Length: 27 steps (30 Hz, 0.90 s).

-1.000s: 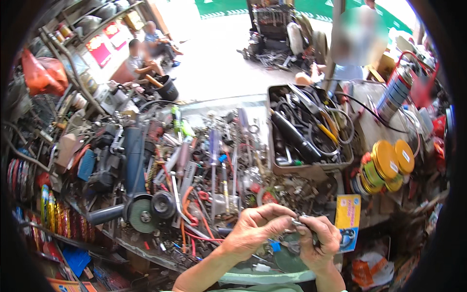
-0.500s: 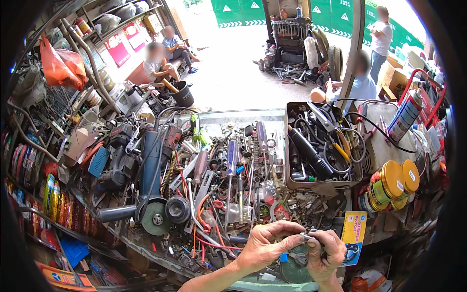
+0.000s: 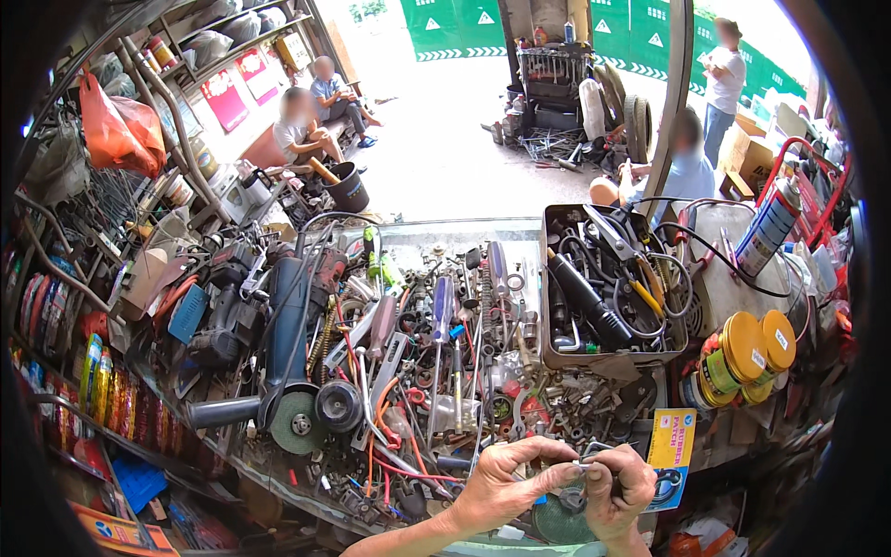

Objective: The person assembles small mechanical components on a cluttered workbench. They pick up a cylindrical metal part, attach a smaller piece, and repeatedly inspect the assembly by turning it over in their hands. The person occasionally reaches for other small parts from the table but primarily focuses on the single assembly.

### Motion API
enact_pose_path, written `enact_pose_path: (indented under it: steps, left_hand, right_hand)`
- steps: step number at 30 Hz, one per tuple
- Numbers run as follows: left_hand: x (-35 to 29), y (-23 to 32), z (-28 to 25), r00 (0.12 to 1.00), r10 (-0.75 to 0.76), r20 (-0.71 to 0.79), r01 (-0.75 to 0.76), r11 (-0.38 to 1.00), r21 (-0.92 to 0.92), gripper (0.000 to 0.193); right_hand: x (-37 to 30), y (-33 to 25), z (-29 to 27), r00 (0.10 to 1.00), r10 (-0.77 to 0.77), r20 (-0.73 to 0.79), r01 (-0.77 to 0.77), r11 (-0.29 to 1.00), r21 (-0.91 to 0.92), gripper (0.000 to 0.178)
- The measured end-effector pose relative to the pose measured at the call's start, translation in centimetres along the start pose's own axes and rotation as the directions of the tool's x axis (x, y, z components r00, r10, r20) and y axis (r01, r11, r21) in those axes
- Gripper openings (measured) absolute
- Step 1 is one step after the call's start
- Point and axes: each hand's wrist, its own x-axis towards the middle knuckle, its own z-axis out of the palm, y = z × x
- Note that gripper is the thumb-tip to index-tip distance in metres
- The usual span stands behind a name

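Observation:
At the near right edge of the cluttered bench [image 3: 418, 227], my left hand [image 3: 512, 481] and my right hand [image 3: 620, 487] meet fingertip to fingertip. Between them they pinch a small metal part [image 3: 583, 464], too small to name. The thumbs and forefingers of both hands are closed on it. Just below the fingers lies a round greenish disc [image 3: 560, 524], partly covered by my hands. A yellow and blue patch packet [image 3: 672, 450] lies right beside my right hand. Loose nuts, washers and small metal bits are spread beyond my fingers.
An angle grinder [image 3: 286, 320] lies left of several screwdrivers [image 3: 441, 311]. An open metal toolbox [image 3: 617, 353] holding pliers and cables stands at the right, near yellow-lidded tins [image 3: 745, 345] and a spray can [image 3: 768, 227]. Several people sit or stand beyond the bench, near a black bucket [image 3: 347, 188].
Both hands stay together at nearly the same place, with the fingers shifted slightly around the small part. The whole view has tilted a little.

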Motion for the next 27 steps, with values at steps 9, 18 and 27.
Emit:
enact_pose_path:
  steps: [9,18,27]
  left_hand:
    - [0.0,0.4,-0.4,0.987,-0.14,0.082,0.16,0.919,-0.36,0.029]
    - [-0.4,-0.7,0.0,0.998,-0.048,-0.029,0.043,0.986,-0.158,0.023]
    - [-0.2,-0.8,0.0,0.98,0.197,-0.02,-0.194,0.974,0.117,0.025]
  right_hand:
    - [-2.0,1.1,-0.3,0.985,0.168,0.047,-0.172,0.98,0.097,0.023]
    - [-1.5,1.0,-0.6,0.997,0.026,0.078,-0.016,0.991,-0.13,0.016]
    - [-2.3,1.7,-1.1,0.997,-0.026,0.079,0.047,0.962,-0.27,0.018]
